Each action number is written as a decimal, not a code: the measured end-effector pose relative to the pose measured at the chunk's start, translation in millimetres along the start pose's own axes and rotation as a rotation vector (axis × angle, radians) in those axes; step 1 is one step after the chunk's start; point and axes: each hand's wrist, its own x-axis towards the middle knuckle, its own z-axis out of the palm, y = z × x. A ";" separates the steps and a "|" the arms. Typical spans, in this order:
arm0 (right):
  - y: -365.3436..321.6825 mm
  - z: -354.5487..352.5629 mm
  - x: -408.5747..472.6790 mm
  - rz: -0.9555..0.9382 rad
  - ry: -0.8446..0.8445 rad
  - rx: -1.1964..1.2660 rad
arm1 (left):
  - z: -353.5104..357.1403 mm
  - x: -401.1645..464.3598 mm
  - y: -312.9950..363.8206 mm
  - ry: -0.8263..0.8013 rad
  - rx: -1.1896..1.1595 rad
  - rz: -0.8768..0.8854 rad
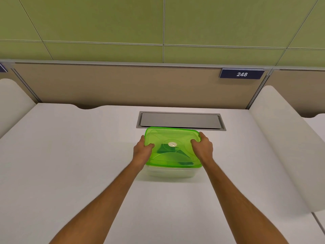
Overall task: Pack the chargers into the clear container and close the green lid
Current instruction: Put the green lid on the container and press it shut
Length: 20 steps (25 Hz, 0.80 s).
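Note:
A clear plastic container (168,172) stands on the white desk, just in front of me. The translucent green lid (173,156) lies on top of it, with a small white disc at its centre. Dark shapes, the chargers (168,150), show through the lid inside the container. My left hand (143,149) grips the lid's left edge, thumb on top. My right hand (202,146) grips the right edge the same way. Whether the lid is fully snapped down cannot be told.
A grey cable hatch (181,120) is set into the desk (70,155) right behind the container. A beige partition with a sign reading 248 (241,74) closes the back. White curved dividers (281,138) border the desk on both sides.

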 end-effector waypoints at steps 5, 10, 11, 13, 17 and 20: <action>4.1 4.7 2.4 0.028 -0.061 -0.030 | 0.6 -4.6 -13.7 -0.005 0.053 0.000; 4.9 7.8 1.3 0.022 -0.109 -0.124 | 1.0 -12.6 -29.2 -0.003 -0.006 -0.031; 5.0 8.4 0.9 0.029 -0.123 -0.162 | 1.7 -15.1 -33.0 0.012 -0.031 -0.045; 7.0 8.3 -0.9 0.049 -0.150 -0.251 | 1.2 -21.3 -43.3 0.058 -0.028 -0.078; 20.9 3.7 -8.4 0.075 -0.158 -0.417 | -8.5 -33.6 -53.9 0.139 0.040 -0.104; 29.8 0.5 -15.2 0.058 -0.139 -0.476 | -12.9 -35.5 -48.4 0.111 -0.059 -0.114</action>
